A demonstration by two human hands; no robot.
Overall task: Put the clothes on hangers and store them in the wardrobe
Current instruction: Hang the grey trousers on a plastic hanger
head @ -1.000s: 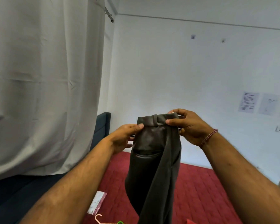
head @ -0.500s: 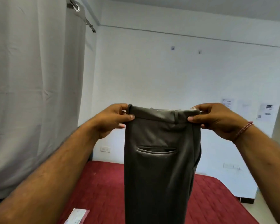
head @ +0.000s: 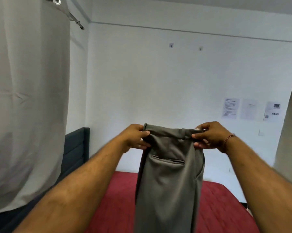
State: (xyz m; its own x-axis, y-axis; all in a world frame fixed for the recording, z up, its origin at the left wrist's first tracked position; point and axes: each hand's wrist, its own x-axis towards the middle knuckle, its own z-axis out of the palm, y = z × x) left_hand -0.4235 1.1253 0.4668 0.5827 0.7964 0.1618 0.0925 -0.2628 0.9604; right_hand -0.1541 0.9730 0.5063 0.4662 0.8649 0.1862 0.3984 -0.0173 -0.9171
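A pair of grey trousers (head: 168, 182) hangs straight down in front of me, back pocket facing me, its legs running out of the bottom of the view. My left hand (head: 136, 137) pinches the left end of the waistband. At the right end my right hand (head: 209, 135), with a red thread band on its wrist, pinches the waistband too. No hanger or wardrobe is in view.
A bed with a red cover (head: 115, 207) lies below the trousers. A grey curtain (head: 24, 98) hangs at the left over a dark headboard (head: 76, 148). White wall with papers (head: 230, 108) ahead; a doorway edge (head: 290, 132) at the right.
The waistband was bunched a second ago, then stretched wide. Now my hands hold it lower in the view, with the top edge slightly slack and the fabric folding under the pocket.
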